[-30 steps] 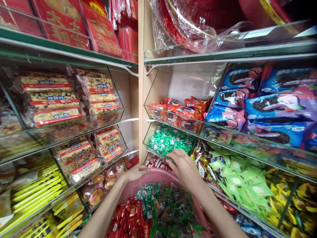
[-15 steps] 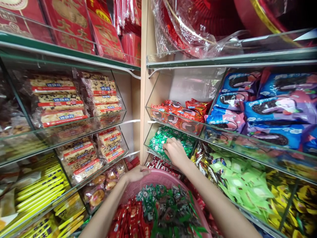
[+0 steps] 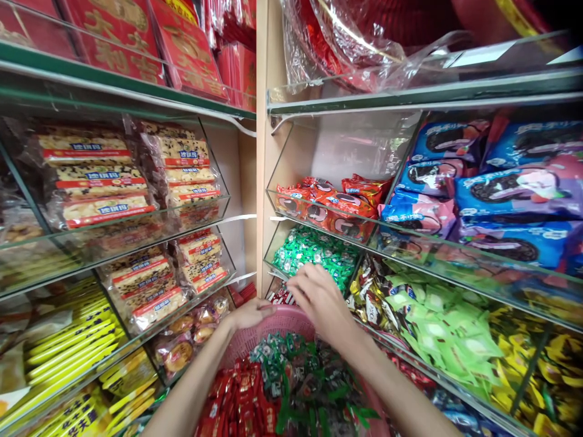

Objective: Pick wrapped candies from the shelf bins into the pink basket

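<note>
My left hand (image 3: 252,314) grips the far-left rim of a pink perforated plastic basket (image 3: 291,321), its fingers over the edge. My right hand (image 3: 321,300) is above the basket's far rim, just below a bin of green-wrapped candies (image 3: 314,255). Its fingers curl downward, and whatever they hold is hidden under the palm. Inside the basket, red packets (image 3: 237,394) lie on the left. Small green-and-clear wrapped candies (image 3: 285,355) are at the far side, with dark pieces in green-edged clear wrappers (image 3: 314,394) on the right.
Glass-fronted shelves meet at a wooden post (image 3: 263,152). Wrapped snack bars (image 3: 113,182) fill bins on the left. Red packs (image 3: 328,203), blue Oreo-type packs (image 3: 514,188) and light green packets (image 3: 446,328) are on the right. Red-and-white wrapped sweets (image 3: 281,296) lie behind the basket.
My right hand has come out of the green candy bin and moved down towards me, over the basket rim. My left hand stays on the rim. The view has shifted slightly.
</note>
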`<state>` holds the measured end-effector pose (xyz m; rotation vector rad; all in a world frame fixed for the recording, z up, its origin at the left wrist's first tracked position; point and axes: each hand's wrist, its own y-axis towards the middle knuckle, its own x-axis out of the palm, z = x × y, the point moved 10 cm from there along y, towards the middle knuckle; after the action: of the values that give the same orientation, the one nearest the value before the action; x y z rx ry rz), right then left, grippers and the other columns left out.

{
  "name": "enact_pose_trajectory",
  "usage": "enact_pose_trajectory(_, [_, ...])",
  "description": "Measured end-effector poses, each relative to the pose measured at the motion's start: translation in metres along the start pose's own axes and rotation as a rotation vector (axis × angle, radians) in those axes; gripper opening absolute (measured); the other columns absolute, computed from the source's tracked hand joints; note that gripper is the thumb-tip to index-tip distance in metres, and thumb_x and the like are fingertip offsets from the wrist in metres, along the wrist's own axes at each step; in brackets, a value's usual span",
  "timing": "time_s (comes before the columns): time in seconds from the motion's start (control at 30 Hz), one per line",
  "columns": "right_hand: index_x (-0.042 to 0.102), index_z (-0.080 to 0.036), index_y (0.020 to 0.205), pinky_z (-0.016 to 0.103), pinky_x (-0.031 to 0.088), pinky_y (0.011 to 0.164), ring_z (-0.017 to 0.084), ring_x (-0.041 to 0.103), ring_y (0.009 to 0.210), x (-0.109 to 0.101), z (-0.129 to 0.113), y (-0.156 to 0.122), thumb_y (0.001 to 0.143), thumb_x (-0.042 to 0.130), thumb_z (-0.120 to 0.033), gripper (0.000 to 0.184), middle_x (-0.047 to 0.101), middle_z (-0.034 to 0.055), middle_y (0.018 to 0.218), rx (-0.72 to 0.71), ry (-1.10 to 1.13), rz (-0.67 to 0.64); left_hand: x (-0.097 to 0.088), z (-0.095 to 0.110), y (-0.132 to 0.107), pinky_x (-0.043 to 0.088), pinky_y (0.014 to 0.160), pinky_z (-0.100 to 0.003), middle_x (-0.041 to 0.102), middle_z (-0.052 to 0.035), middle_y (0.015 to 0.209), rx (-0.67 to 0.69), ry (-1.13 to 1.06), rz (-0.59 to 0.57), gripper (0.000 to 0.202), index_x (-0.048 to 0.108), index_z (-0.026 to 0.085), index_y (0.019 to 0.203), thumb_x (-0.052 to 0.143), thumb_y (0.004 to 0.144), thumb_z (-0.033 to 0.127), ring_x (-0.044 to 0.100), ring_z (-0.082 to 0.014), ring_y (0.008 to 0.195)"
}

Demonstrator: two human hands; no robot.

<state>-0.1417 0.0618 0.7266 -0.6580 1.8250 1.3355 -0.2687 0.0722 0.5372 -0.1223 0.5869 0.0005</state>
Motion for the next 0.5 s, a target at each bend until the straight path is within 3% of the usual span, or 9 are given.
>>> enact_pose_trajectory(0.1, [0.056, -0.020, 0.077, 0.028, 0.033, 0.073, 0.016, 0.044, 0.082, 0.032, -0.011, -0.019, 0.090, 0.038, -0.024, 0.023, 0.050, 0.0024, 0.082, -0.022, 0.059, -0.124, 0.002, 0.000, 0.001, 0.038, 0.072, -0.023, 0.062, -0.0041, 0.083, 0.018, -0.009, -0.012, 0.047, 0.063, 0.011, 0.087, 0.042, 0.079, 0.052, 0.051, -0.0155, 0.077])
enact_pose_trajectory(0.23, [0.055, -0.019, 0.077, 0.029, 0.034, 0.072, 0.017, 0.045, 0.083, 0.073, -0.004, -0.034, 0.088, 0.040, -0.021, 0.019, 0.051, 0.0036, 0.085, -0.016, -0.027, -0.226, 0.003, 0.001, 0.001, 0.039, 0.076, -0.024, 0.064, -0.0055, 0.090, 0.029, -0.014, -0.016, 0.046, 0.063, 0.010, 0.091, 0.041, 0.080, 0.050, 0.053, -0.0170, 0.083])
enact_pose_trajectory(0.5, [0.057, -0.018, 0.092, 0.034, 0.036, 0.078, 0.021, 0.046, 0.091, 0.118, -0.003, -0.048, 0.084, 0.049, -0.020, 0.011, 0.054, 0.0061, 0.093, -0.047, -0.201, -0.266, 0.002, 0.002, 0.001, 0.038, 0.066, -0.023, 0.060, -0.0044, 0.076, 0.016, 0.011, 0.005, 0.047, 0.062, 0.008, 0.080, 0.040, 0.079, 0.050, 0.050, -0.0151, 0.071])
